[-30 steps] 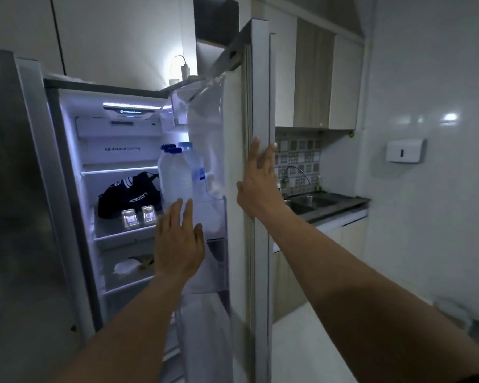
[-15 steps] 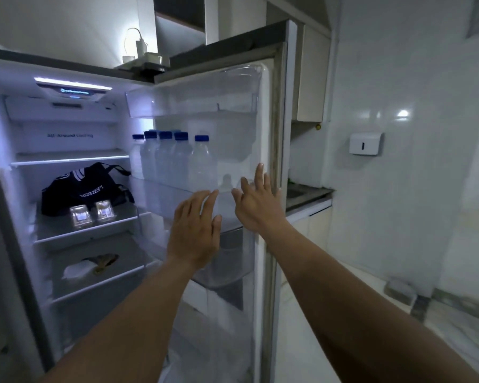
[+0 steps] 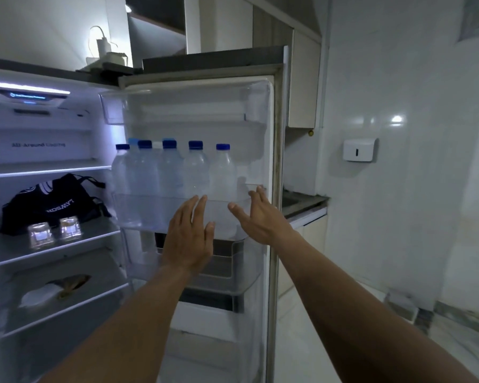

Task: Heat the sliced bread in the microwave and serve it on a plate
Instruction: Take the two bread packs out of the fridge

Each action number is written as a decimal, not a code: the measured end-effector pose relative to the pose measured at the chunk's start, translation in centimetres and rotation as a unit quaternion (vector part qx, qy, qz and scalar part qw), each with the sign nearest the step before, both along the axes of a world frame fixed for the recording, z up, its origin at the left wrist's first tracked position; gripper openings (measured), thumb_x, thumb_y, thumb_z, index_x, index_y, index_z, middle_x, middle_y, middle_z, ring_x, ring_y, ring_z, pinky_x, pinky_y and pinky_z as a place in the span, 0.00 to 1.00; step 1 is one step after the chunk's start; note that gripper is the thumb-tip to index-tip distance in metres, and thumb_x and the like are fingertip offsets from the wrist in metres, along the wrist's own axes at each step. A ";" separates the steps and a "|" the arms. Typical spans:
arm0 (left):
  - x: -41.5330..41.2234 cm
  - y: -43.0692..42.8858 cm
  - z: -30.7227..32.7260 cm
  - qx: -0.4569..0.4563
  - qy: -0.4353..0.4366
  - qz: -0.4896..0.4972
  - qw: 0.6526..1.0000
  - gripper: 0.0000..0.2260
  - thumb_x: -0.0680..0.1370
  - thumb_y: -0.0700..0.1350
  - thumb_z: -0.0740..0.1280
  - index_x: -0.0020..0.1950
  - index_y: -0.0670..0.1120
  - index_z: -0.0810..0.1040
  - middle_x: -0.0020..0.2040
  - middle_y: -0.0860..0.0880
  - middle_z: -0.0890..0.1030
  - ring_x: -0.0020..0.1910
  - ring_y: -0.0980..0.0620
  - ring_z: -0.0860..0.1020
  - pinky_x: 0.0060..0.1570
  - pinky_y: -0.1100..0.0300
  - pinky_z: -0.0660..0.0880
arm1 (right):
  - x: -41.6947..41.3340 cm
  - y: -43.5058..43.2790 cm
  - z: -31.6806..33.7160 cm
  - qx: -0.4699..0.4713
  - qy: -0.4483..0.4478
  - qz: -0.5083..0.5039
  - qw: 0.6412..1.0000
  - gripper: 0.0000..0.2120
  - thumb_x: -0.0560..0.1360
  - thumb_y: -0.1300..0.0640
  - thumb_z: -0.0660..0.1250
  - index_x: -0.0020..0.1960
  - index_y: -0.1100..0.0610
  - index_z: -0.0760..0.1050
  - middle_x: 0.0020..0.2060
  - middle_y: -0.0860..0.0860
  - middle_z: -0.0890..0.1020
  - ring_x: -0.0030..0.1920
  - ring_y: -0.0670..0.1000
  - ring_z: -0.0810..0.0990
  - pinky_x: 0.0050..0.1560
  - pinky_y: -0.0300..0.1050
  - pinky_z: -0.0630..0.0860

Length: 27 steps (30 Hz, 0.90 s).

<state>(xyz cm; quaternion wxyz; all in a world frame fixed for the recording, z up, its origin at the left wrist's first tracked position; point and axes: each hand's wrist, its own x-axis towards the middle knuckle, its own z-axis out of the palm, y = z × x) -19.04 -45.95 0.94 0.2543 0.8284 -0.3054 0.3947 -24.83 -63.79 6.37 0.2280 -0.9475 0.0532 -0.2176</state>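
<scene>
Wider has the door [image 3: 277,167] been swung, so the inside is exposed. Left hand [image 3: 188,239] and right hand [image 3: 260,217] are held flat, fingers straight, nothing gripped. What is judged the bread [image 3: 58,286] lies bagged on a lower shelf [image 3: 94,290], unreached.

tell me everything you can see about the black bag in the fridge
The black bag looks like soft dark fabric, slumped on a fridge shelf. White lettering crosses its front, too blurred to read surely. Thin straps stick up at its right. Two small clear containers stand just in front.
</scene>
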 end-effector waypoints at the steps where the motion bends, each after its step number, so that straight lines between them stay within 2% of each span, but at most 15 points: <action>1: 0.7 -0.2 -0.1 0.005 0.002 0.009 1.000 0.25 0.81 0.53 0.53 0.77 0.45 0.59 0.75 0.42 0.66 0.73 0.43 0.65 0.72 0.44 0.65 | 0.5 -0.5 -0.3 0.001 -0.003 -0.002 1.000 0.41 0.80 0.31 0.51 0.82 0.56 0.46 0.82 0.55 0.45 0.81 0.56 0.50 0.78 0.60 0.54; 3: 2.3 -0.8 0.0 0.018 0.010 0.030 0.999 0.26 0.82 0.55 0.51 0.77 0.45 0.59 0.76 0.42 0.64 0.74 0.43 0.64 0.72 0.44 0.64 | 1.9 -1.9 -0.8 -0.004 -0.018 -0.002 1.000 0.40 0.80 0.33 0.53 0.82 0.55 0.45 0.82 0.54 0.45 0.80 0.57 0.51 0.78 0.62 0.55; 6: 4.2 -1.8 0.2 0.035 0.005 0.064 0.997 0.28 0.81 0.56 0.49 0.79 0.45 0.56 0.78 0.42 0.60 0.77 0.43 0.59 0.75 0.44 0.58 | 3.6 -3.5 -1.4 -0.019 -0.055 0.002 0.998 0.39 0.82 0.36 0.53 0.81 0.53 0.38 0.81 0.54 0.40 0.81 0.56 0.44 0.79 0.63 0.50; 10: 6.3 -2.1 -0.3 0.080 0.016 0.107 0.991 0.31 0.81 0.59 0.42 0.80 0.48 0.39 0.81 0.42 0.41 0.80 0.44 0.41 0.77 0.43 0.43 | 5.4 -3.7 -2.5 -0.018 -0.106 0.001 0.994 0.38 0.84 0.44 0.53 0.80 0.51 0.29 0.80 0.54 0.35 0.80 0.55 0.35 0.79 0.62 0.43; 13: 7.9 -2.3 -0.4 0.084 0.018 0.122 0.989 0.31 0.80 0.61 0.41 0.79 0.51 0.33 0.79 0.42 0.33 0.79 0.43 0.36 0.76 0.40 0.41 | 6.2 -3.4 -2.4 -0.039 -0.118 -0.017 0.992 0.39 0.84 0.46 0.53 0.79 0.50 0.26 0.79 0.53 0.30 0.79 0.54 0.31 0.78 0.61 0.38; 18: 9.8 -2.1 0.0 0.088 0.012 0.137 0.987 0.31 0.80 0.63 0.40 0.80 0.53 0.35 0.78 0.41 0.32 0.78 0.39 0.36 0.75 0.37 0.39 | 7.3 -3.6 -1.8 -0.073 -0.063 -0.073 0.993 0.41 0.82 0.34 0.48 0.77 0.50 0.24 0.77 0.52 0.27 0.78 0.55 0.29 0.73 0.61 0.31; 22: 10.8 -2.1 0.4 0.083 0.006 0.127 0.988 0.31 0.79 0.64 0.40 0.80 0.54 0.36 0.78 0.40 0.32 0.78 0.38 0.35 0.75 0.36 0.40 | 7.6 -4.1 -1.3 -0.074 -0.016 -0.090 0.993 0.41 0.82 0.34 0.47 0.77 0.50 0.22 0.77 0.52 0.27 0.78 0.55 0.29 0.74 0.65 0.32; 27: 11.5 -2.8 0.0 0.085 0.003 0.121 0.989 0.32 0.80 0.63 0.45 0.80 0.55 0.37 0.78 0.40 0.32 0.78 0.38 0.35 0.74 0.34 0.41 | 7.9 -4.5 -0.6 -0.060 0.027 -0.098 0.993 0.41 0.82 0.36 0.49 0.76 0.51 0.22 0.77 0.53 0.26 0.78 0.55 0.30 0.76 0.69 0.36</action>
